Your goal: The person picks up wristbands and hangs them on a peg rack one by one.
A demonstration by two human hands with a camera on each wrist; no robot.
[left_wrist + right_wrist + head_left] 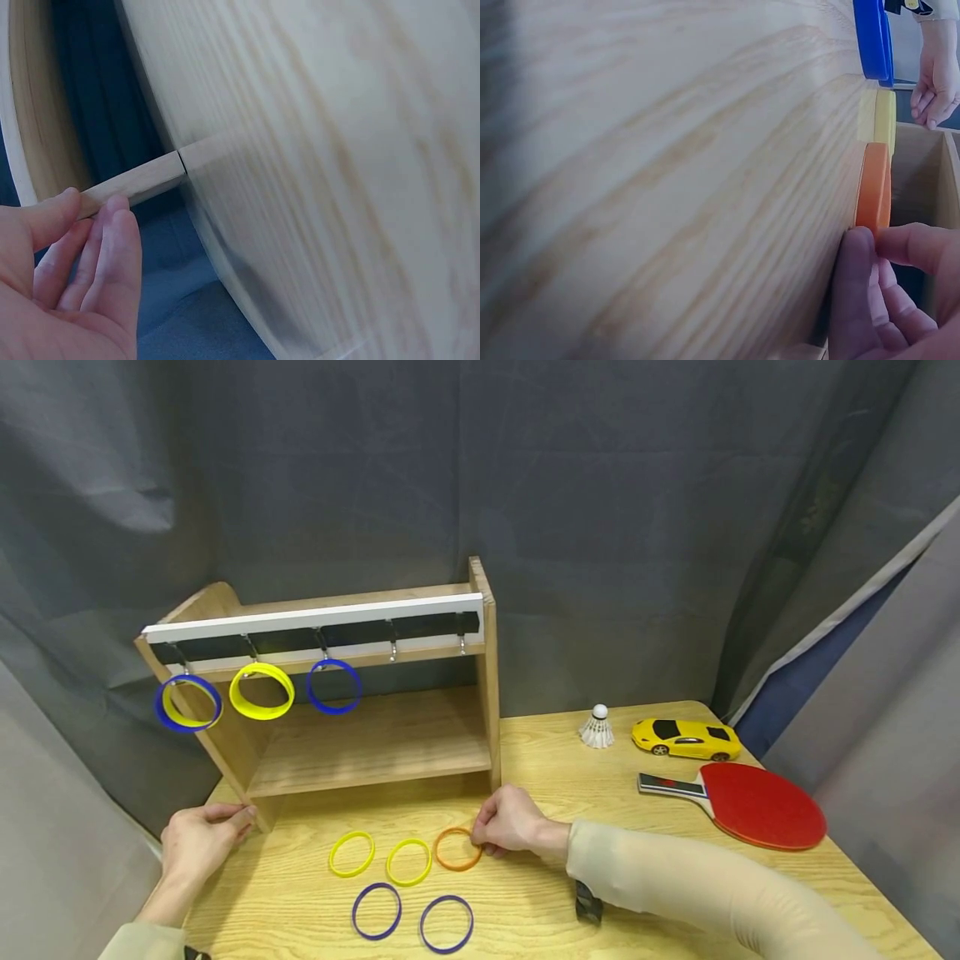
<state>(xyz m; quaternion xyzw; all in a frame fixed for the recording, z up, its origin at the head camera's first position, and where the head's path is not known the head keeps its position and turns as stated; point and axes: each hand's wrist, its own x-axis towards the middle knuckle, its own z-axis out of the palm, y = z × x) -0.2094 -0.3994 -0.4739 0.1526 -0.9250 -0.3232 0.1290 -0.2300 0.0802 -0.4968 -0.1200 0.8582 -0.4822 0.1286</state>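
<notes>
My right hand (512, 820) pinches the right edge of an orange ring (872, 187) between thumb and forefinger, low over the table. At the lower left, my left hand (201, 841) grips the front edge of the wooden rack's left side panel (238, 768); the left wrist view shows thumb and fingertips on either side of the wood. Left of the orange ring lie two yellow rings (407, 884), with two dark blue rings (446, 950) nearer me. Hooks on the rack's white rail (315, 610) carry blue and yellow rings at the left three positions.
Two hooks (393, 650) at the rail's right end hold nothing. To the right of the rack stand a shuttlecock (597, 729) and a yellow toy car (686, 740). A red table tennis paddle (765, 806) lies in front of them. Grey curtains (600, 527) hang behind.
</notes>
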